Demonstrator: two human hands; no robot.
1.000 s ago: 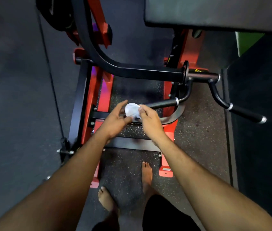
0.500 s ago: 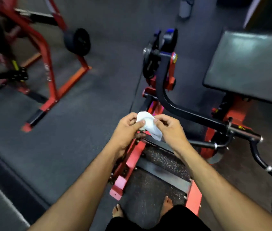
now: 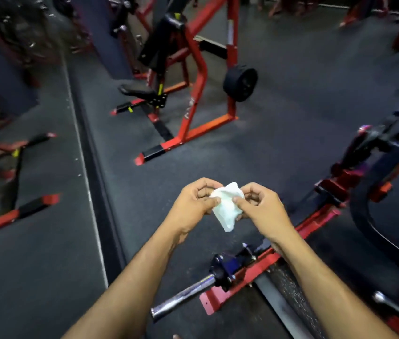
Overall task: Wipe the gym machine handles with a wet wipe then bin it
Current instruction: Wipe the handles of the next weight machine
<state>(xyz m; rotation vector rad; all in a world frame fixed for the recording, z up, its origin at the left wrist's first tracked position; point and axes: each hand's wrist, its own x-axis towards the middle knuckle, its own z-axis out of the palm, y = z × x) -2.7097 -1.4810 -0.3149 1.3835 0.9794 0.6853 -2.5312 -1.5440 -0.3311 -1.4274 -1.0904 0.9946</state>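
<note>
A crumpled white wet wipe (image 3: 227,206) hangs between both hands at the centre of the head view, above the dark floor. My left hand (image 3: 193,204) pinches its left edge with thumb and fingers. My right hand (image 3: 264,209) pinches its right edge. The red and black gym machine (image 3: 340,189) lies to the right and below, apart from the wipe. One black handle tip (image 3: 379,297) shows at the lower right. No bin is in view.
A chrome weight peg (image 3: 181,298) sticks out from the machine's red base near my left forearm. Another red machine (image 3: 193,94) with a black roller pad (image 3: 240,83) stands ahead. More red frames (image 3: 15,211) sit at the left, past a floor strip.
The view has swung left and up, away from the machine's handles toward the open gym floor. Both hands have lifted the wipe off the handle and keep hold of it.
</note>
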